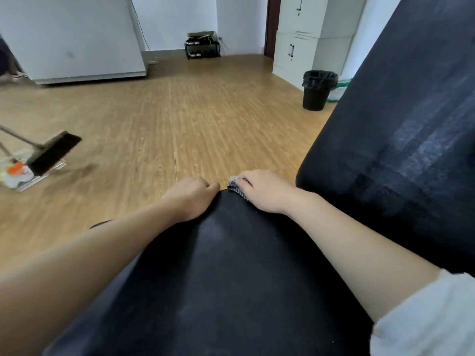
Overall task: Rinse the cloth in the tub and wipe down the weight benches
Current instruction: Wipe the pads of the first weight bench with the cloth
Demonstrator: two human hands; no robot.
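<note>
A black padded bench seat (221, 273) stretches away from me, and its raised backrest (401, 140) shows pale wipe streaks at the right. My right hand (264, 191) presses a small dark dotted cloth (237, 190) against the far end of the seat, fingers curled over it; most of the cloth is hidden under the hand. My left hand (192, 197) grips the same far edge to the left, fingers curled over the rim. No tub is in view.
Wood floor (180, 119) spreads ahead. A broom and a dustpan with litter (41, 160) sit at the left. A black lined bin (317, 89) stands by white cabinets (300, 37) at the right. A shoe rack (203, 48) stands against the far wall.
</note>
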